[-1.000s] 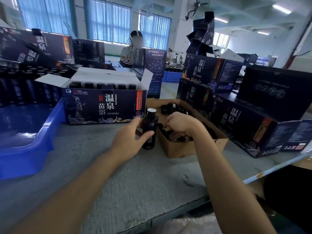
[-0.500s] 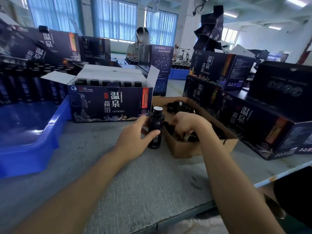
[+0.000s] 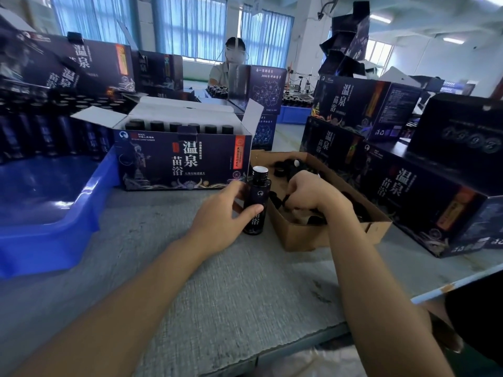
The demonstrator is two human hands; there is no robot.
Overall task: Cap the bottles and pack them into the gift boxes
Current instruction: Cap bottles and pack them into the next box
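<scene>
Left grip [image 3: 217,213]: wrapped round the bottle [image 3: 257,197], thumb in front
Right grip [image 3: 313,191]: curled down among caps [image 3: 280,170] in the cardboard tray [image 3: 313,238]; holding one or not, cannot tell
Where: bottle upright on the surface [image 3: 245,281], uncapped, between open gift box [image 3: 185,161] and tray

Head-worn wide-angle camera looks forward and down, close over the table [image 3: 245,289].

Bluish window daylight — edges warped
</scene>
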